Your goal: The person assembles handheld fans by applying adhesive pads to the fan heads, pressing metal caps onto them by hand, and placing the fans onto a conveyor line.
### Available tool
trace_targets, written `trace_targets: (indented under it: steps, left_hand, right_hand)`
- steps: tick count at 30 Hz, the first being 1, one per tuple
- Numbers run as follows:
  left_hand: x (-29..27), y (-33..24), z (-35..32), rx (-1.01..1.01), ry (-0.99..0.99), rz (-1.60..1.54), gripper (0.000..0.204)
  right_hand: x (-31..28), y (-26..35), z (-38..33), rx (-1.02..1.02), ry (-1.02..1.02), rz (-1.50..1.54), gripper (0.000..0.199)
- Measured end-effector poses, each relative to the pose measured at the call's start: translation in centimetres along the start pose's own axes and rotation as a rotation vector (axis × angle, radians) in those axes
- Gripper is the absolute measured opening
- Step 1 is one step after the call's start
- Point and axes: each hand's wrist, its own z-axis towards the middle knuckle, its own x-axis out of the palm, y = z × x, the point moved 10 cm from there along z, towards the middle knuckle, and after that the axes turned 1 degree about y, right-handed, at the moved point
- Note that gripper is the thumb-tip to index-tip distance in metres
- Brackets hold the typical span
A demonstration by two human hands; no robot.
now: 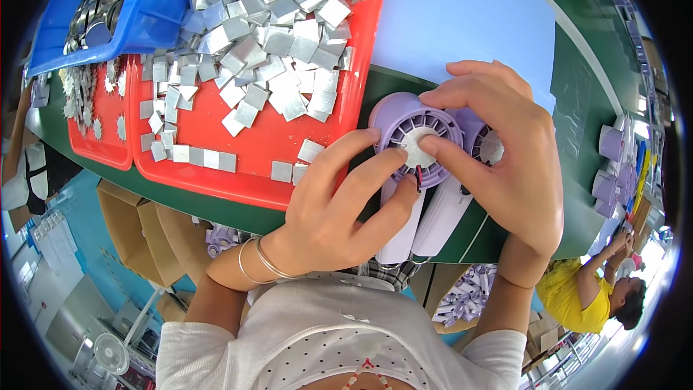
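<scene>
Two light purple handheld fans lie side by side at the table's near edge, handles toward me. The left handheld fan has a ring of slots around a round silver disc, with a short red and black wire below it. My left hand holds this fan from the left, one fingertip on its rim and others by the disc and wire. From the right, my right hand grips it, thumb on the disc's edge and fingers over the far rim. The second handheld fan sits partly hidden beneath my right hand.
A red tray of loose square silver plates lies to the left. Over its far corner stands a blue bin of round metal parts. A light blue sheet covers the far table. Purple parts stand at right, near a person in yellow.
</scene>
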Motion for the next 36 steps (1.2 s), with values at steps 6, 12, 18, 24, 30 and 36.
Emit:
trace_targets:
  steps: [6,12,18,24,30,36]
  left_hand:
    - [0.1,-0.2,0.1,0.022,-0.003,0.018,0.014]
    - [0.1,-0.4,0.2,0.031,-0.031,0.020,0.017]
    - [-0.1,0.2,0.3,-0.011,-0.011,-0.023,0.023]
    - [-1.3,-5.9,-2.0,0.399,0.055,-0.248,0.018]
    - [5.2,-7.0,-4.4,0.542,0.593,-0.070,0.040]
    - [4.7,-7.0,-3.7,0.573,0.633,-0.111,0.041]
  right_hand:
    - [-0.1,0.0,-0.1,0.004,-0.010,-0.006,0.029]
    - [-0.9,0.5,-0.3,-0.042,-0.033,-0.104,0.042]
    - [-2.2,-1.1,-3.9,0.086,-0.024,-0.030,0.083]
    - [-0.8,-3.6,-7.1,0.120,-0.220,0.204,0.077]
    - [-0.8,-4.4,-7.3,0.135,-0.204,0.275,0.079]
    - [-6.3,-12.4,-10.4,0.395,-0.596,-0.074,0.038]
